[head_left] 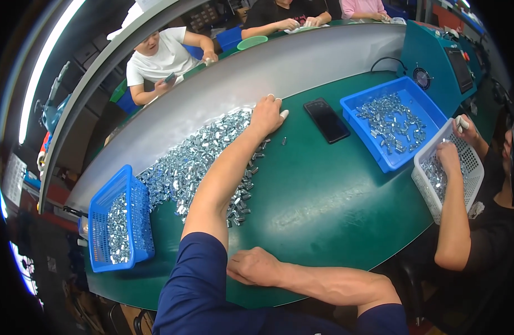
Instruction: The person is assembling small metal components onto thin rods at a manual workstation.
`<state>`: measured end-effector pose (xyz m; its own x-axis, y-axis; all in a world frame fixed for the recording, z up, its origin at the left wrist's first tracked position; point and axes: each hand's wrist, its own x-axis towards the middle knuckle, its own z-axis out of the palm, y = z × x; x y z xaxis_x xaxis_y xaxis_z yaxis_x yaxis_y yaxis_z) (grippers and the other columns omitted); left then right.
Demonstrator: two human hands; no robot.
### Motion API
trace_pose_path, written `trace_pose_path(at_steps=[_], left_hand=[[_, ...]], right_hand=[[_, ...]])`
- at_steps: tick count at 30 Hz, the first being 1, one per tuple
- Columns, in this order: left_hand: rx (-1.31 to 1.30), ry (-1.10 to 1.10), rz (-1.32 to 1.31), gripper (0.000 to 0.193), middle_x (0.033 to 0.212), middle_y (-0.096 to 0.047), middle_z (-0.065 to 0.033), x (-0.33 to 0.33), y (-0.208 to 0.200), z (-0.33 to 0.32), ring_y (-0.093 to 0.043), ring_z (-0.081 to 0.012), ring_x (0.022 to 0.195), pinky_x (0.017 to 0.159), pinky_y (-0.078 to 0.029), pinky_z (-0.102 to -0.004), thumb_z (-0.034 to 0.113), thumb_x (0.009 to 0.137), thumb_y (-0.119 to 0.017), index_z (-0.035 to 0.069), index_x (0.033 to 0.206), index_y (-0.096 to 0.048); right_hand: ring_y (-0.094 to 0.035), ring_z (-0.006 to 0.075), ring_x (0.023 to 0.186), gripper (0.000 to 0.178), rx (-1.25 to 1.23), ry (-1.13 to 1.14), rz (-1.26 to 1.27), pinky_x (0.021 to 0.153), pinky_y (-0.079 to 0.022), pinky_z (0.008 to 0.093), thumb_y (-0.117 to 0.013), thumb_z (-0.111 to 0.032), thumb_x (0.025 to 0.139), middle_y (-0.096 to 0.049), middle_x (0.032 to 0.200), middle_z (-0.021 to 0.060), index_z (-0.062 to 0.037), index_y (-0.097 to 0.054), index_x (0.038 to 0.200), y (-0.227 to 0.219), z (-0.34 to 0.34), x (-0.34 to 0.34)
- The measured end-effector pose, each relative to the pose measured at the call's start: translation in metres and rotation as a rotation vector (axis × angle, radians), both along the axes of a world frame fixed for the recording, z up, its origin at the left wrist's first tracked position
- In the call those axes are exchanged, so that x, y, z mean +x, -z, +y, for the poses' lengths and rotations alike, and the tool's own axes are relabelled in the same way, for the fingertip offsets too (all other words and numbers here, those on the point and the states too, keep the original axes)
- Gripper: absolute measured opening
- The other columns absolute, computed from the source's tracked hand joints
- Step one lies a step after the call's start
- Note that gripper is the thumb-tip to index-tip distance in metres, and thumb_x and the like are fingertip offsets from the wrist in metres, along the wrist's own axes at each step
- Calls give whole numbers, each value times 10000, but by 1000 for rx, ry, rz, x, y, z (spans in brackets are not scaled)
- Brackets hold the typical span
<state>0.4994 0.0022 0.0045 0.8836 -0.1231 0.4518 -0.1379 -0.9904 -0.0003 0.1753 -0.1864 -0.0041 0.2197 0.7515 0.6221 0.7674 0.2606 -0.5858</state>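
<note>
A wide heap of small silvery metal cylinders [212,148] lies on the green tabletop [307,218], against the grey metal back panel [324,67]. My left arm reaches across it. At its far right end, my left hand [265,116] rests beside the panel, thumb apart from the bent fingers, with pale finger covers showing on some tips. Its palm side is hidden. Near the front edge, my right hand [254,267] lies on the tabletop with fingers curled in; whatever they hold, if anything, is hidden. One loose cylinder [284,141] stands apart right of the heap.
A blue slotted basket [130,234] with cylinders stands at left. Right of the heap lie a black phone [327,120] and a blue tray [360,137] of cylinders. A person at right reaches into a white basket [474,195]. A green machine [430,53] stands behind; people sit beyond the panel.
</note>
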Motion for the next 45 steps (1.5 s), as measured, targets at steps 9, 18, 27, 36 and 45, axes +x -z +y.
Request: trace_pose_path(at_steps=[9,18,27,36,45], left_hand=[[42,58,169,523,1039,-668,-193,-29,-22,-21,-634,-369,1096,956,-520,-481,533,939,-672,25,1054,-725],[-45,86,145,656,1111,-669,-201,-39,-9,-11,-624,-387,1106,997,-495,-481,628,928,-652,20,1163,-726],[11,256,79,616,1127,-638,-179,-88,-8,-31,-590,-370,1107,1001,-469,-479,568,891,-719,12,1153,-685],[9,247,-21,565,1257,-607,-197,-85,1,-36,-568,-385,1205,1073,-449,-495,455,901,-748,22,1253,-658],[-79,410,6,422,1287,-617,-173,-74,1,-30,-600,-379,1179,1069,-466,-483,335,931,-733,46,1228,-653]], right_hand=[[-646,263,648,302,0,21,-13,554,-553,410,-700,-202,950,-602,671,76,-69,-580,707,-3,-3,2],[-684,303,690,272,-44,-14,-3,598,-568,432,-679,-207,952,-640,689,109,-58,-598,739,-6,-4,-1],[-652,273,638,291,5,0,-14,544,-549,420,-731,-187,927,-616,663,84,-67,-579,709,-4,-3,-2],[-655,279,643,293,14,1,-9,551,-550,423,-723,-185,932,-617,661,88,-62,-582,707,-1,-1,-2],[-659,284,644,291,15,-8,-14,556,-557,427,-719,-188,935,-620,665,91,-62,-585,710,-5,0,-5]])
